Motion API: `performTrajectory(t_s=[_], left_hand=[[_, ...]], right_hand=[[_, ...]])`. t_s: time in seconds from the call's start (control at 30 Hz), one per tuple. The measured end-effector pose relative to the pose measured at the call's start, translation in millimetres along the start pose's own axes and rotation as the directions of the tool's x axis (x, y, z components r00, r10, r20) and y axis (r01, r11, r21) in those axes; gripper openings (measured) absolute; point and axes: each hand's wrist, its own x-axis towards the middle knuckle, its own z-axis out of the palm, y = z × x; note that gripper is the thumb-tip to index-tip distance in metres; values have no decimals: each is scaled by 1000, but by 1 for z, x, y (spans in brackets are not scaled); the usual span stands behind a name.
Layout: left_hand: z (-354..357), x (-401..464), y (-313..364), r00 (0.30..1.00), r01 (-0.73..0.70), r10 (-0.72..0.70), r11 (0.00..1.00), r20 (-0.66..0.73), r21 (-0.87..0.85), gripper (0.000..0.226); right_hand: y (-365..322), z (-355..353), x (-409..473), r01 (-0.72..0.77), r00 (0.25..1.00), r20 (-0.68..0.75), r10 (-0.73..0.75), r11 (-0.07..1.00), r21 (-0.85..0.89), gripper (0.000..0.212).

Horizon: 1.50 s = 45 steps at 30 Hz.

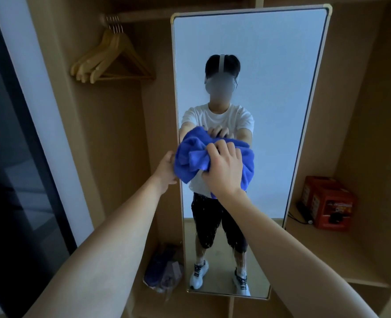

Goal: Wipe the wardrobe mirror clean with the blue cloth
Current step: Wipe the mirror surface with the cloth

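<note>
A tall gold-framed wardrobe mirror stands upright in the middle of the wooden wardrobe. A bunched blue cloth lies against the glass at about its mid-height. My right hand grips the cloth with curled fingers and holds it to the mirror. My left hand grips the mirror's left frame edge, its fingers hidden behind the frame and cloth. Fine droplets and streaks show on the glass below the cloth. The mirror reflects a person in a white shirt and dark shorts.
Several wooden hangers hang from a rail at the upper left. A red box with a black cable sits on the right shelf. A crumpled bag of dark items lies on the wardrobe floor left of the mirror. A dark door panel stands left.
</note>
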Motion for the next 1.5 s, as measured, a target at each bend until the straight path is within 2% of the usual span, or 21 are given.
performTrajectory(t_s=[0.1,0.2,0.3,0.43,0.5,0.6,0.7,0.8,0.9,0.97,1.03,1.13,1.2,1.27,1.33,1.4,1.5], left_hand=[[-1,1,-3,1000,3,-3,999,-13,37,31],[3,-2,0,994,17,1,986,-105,167,37],[7,-4,-1,988,28,7,975,-152,223,45],[8,-5,-3,988,37,-2,976,-156,216,48],[8,-4,-5,988,28,5,975,-152,220,45],[9,-3,-8,989,19,15,974,-146,227,41],[8,-6,-10,992,25,0,981,-129,191,40],[7,-8,-10,995,45,-28,982,-93,182,44],[7,-8,-9,996,55,-43,985,-75,164,39],[8,-8,-10,995,61,-47,986,-94,156,35],[10,-8,-11,991,75,-50,976,-127,203,36],[11,-10,-12,987,79,-41,965,-155,250,38],[11,-10,-13,987,85,-47,965,-153,247,42],[11,-10,-14,987,92,-55,963,-152,252,46],[11,-10,-14,987,90,-53,966,-154,241,46],[11,-8,-15,987,85,-49,969,-156,233,46],[9,-6,-19,990,83,-60,978,-126,193,45]], right_hand=[[4,6,-7,91,994,65,-87,994,-54,27],[16,27,-48,134,949,304,-81,978,-158,31],[25,38,-94,116,842,539,17,970,-212,33],[26,36,-116,162,690,722,44,963,-214,24],[25,32,-111,119,696,716,57,974,-193,22],[23,25,-93,-31,813,572,106,990,-139,25],[18,19,-65,-162,952,260,160,987,-11,26],[12,6,-30,-233,972,14,233,967,99,24],[10,2,-19,-122,993,6,122,992,42,22],[13,13,-34,4,985,171,4,999,-45,26],[17,29,-62,82,919,394,-26,989,-127,30],[24,37,-105,171,752,659,-14,970,-174,26],[31,39,-123,214,635,773,0,961,-177,27],[35,35,-128,215,589,808,22,959,-183,27],[34,31,-121,203,633,774,15,962,-185,24],[30,25,-105,168,748,664,-3,968,-185,27],[22,17,-69,36,934,357,-6,996,-79,27]])
